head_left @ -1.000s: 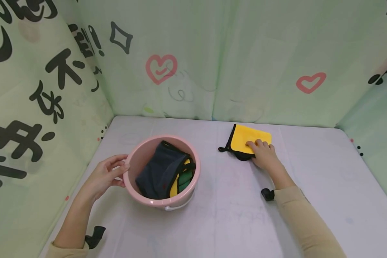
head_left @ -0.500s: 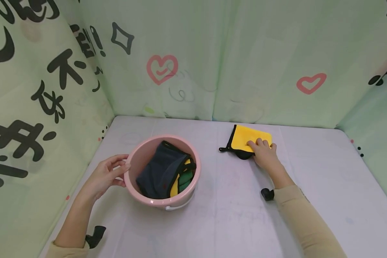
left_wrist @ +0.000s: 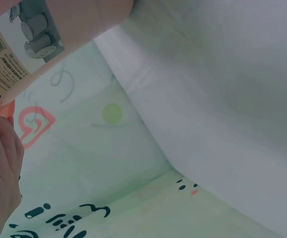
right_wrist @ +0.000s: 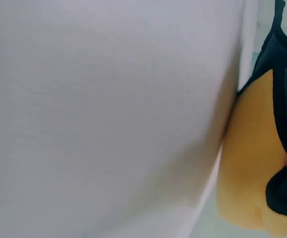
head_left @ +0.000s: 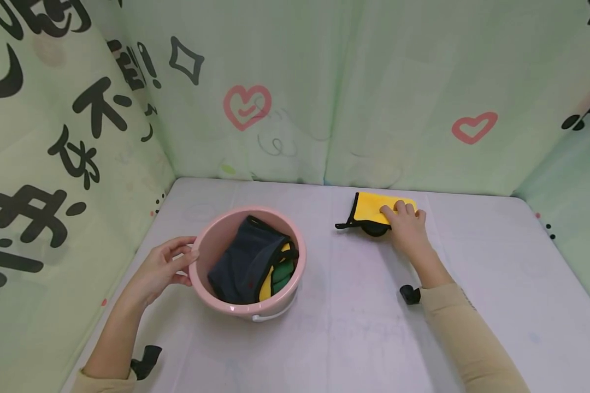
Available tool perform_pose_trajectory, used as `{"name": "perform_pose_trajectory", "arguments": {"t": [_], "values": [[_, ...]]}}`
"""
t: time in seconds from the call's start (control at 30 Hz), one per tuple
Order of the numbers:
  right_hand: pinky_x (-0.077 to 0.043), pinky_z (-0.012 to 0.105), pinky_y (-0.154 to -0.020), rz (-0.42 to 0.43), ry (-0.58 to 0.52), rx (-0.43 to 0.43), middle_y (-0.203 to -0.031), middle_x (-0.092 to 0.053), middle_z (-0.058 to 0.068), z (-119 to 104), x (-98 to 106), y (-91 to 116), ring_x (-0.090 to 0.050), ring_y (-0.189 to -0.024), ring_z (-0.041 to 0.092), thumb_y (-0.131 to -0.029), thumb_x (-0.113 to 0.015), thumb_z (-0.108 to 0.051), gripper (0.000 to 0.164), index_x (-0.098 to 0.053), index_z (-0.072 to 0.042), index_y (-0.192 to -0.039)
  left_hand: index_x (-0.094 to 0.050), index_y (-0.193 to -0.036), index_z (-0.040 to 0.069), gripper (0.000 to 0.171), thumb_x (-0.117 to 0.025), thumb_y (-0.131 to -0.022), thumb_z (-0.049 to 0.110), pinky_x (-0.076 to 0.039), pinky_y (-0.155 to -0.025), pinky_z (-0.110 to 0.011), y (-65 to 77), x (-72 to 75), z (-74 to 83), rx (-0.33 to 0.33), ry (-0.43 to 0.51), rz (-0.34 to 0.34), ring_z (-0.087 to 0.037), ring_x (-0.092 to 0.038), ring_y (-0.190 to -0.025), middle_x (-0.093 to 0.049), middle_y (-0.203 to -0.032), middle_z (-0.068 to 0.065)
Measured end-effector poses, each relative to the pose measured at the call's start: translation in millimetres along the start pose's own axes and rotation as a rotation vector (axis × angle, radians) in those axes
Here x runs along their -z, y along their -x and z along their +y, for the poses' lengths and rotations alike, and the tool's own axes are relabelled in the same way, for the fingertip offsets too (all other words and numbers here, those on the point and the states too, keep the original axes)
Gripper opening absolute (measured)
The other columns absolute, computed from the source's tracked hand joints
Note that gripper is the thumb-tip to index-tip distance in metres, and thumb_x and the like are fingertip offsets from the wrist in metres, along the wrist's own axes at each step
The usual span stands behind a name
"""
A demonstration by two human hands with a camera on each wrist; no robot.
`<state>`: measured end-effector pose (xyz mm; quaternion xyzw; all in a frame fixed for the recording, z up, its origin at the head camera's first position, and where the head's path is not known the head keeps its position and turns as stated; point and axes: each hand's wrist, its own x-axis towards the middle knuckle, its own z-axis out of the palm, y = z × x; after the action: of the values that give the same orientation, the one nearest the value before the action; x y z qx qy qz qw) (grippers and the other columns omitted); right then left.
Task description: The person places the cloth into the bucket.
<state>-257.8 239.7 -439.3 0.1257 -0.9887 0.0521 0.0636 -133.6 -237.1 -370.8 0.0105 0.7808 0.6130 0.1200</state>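
On the left of the head view stands a pink bucket [head_left: 205, 240] with a white handle, and my left hand [head_left: 163, 267] pinches its rim. Inside it lie a folded dark blue cloth [head_left: 248, 262] with black edging and some yellow and green fabric [head_left: 282, 273]. My right hand [head_left: 409, 229] grips a folded yellow cloth [head_left: 373, 206] with black trim and a hanging loop, near the table's back edge. In the right wrist view the yellow cloth [right_wrist: 248, 158] shows a dark side too, and only parts of the fingers appear. The left wrist view shows the bucket's printed label [left_wrist: 14, 54].
A white-covered table [head_left: 344, 327] lies under everything. Pale green curtains [head_left: 398, 82] with hearts and black lettering enclose it at the back and sides. A black strap end [head_left: 410, 295] sticks out at the right wrist, another [head_left: 146, 361] at the left.
My right hand has shifted slightly to the right with the yellow cloth, whose near edge looks a little raised. The left hand and the bucket have stayed put.
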Motion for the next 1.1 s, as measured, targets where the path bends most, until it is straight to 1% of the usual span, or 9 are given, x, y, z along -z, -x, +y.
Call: {"name": "perform_pose_trajectory", "arguments": {"t": [0.1,0.2,0.27,0.4,0.6,0.8,0.93,1.1], "values": [[-0.024,0.06,-0.082,0.05,0.003,0.011,-0.107,-0.037,0.023,-2,9,-1,-0.033,-0.099,0.041,-0.081,-0.058,0.007,0.041,-0.044,-0.009,-0.116,-0.035,-0.132,-0.006,0.051,-0.056,-0.091,0.017,-0.055,-0.059,-0.029,0.3,0.0,0.1,0.002,-0.003,0.001,-0.012,-0.06,-0.066,-0.053,-0.09,-0.005],[-0.025,0.059,-0.08,0.112,-0.007,0.03,-0.106,-0.037,0.023,-5,20,-3,-0.034,-0.099,0.041,-0.077,-0.06,0.007,0.044,-0.045,-0.009,-0.114,-0.035,-0.132,-0.006,0.051,-0.056,-0.091,0.017,-0.055,-0.059,-0.03,0.2,0.1,-0.4,0.002,-0.003,0.0,-0.012,-0.06,-0.067,-0.053,-0.09,-0.005],[-0.025,0.058,-0.08,0.161,-0.018,0.048,-0.105,-0.038,0.022,-10,27,-5,-0.034,-0.098,0.041,-0.074,-0.061,0.008,0.046,-0.045,-0.009,-0.113,-0.035,-0.132,-0.006,0.051,-0.056,-0.091,0.017,-0.055,-0.06,-0.03,0.2,0.2,-0.9,0.001,-0.004,-0.002,-0.012,-0.06,-0.067,-0.053,-0.09,-0.005],[-0.026,0.056,-0.08,0.251,-0.022,0.09,-0.104,-0.04,0.021,-23,44,-6,-0.036,-0.096,0.04,-0.073,-0.062,0.009,0.045,-0.048,-0.01,-0.112,-0.035,-0.132,-0.006,0.051,-0.055,-0.091,0.017,-0.055,-0.059,-0.03,0.2,0.8,-1.6,-0.004,-0.004,-0.005,-0.012,-0.06,-0.067,-0.053,-0.09,-0.005],[-0.028,0.054,-0.079,0.378,-0.039,0.172,-0.102,-0.041,0.02,-50,72,-6,-0.038,-0.091,0.038,-0.071,-0.064,0.011,0.044,-0.051,-0.009,-0.108,-0.035,-0.132,-0.007,0.051,-0.055,-0.091,0.016,-0.055,-0.059,-0.03,-0.2,1.6,-1.4,-0.006,-0.002,-0.01,-0.012,-0.06,-0.067,-0.053,-0.09,-0.005],[-0.027,0.055,-0.081,0.493,-0.09,0.265,-0.102,-0.041,0.02,-80,96,-5,-0.038,-0.098,0.039,-0.072,-0.067,0.009,0.04,-0.053,-0.007,-0.106,-0.035,-0.132,-0.006,0.051,-0.056,-0.091,0.017,-0.055,-0.06,-0.03,0.7,1.3,0.2,0.001,-0.013,0.0,-0.013,-0.06,-0.066,-0.052,-0.09,-0.006],[-0.027,0.053,-0.081,0.568,-0.118,0.339,-0.101,-0.042,0.02,-100,108,-4,-0.04,-0.098,0.039,-0.074,-0.063,0.009,0.035,-0.054,-0.007,-0.103,-0.035,-0.133,-0.005,0.052,-0.056,-0.091,0.018,-0.055,-0.06,-0.029,1.3,1.2,0.5,0.006,-0.017,0.004,-0.013,-0.06,-0.066,-0.052,-0.09,-0.007],[-0.028,0.053,-0.079,0.65,-0.167,0.435,-0.099,-0.043,0.02,-127,121,-4,-0.043,-0.098,0.037,-0.073,-0.061,0.012,0.036,-0.054,-0.008,-0.102,-0.035,-0.133,-0.005,0.052,-0.055,-0.091,0.018,-0.055,-0.06,-0.029,1.3,1.0,0.2,0.002,-0.018,0.004,-0.013,-0.06,-0.066,-0.051,-0.09,-0.008]]}}
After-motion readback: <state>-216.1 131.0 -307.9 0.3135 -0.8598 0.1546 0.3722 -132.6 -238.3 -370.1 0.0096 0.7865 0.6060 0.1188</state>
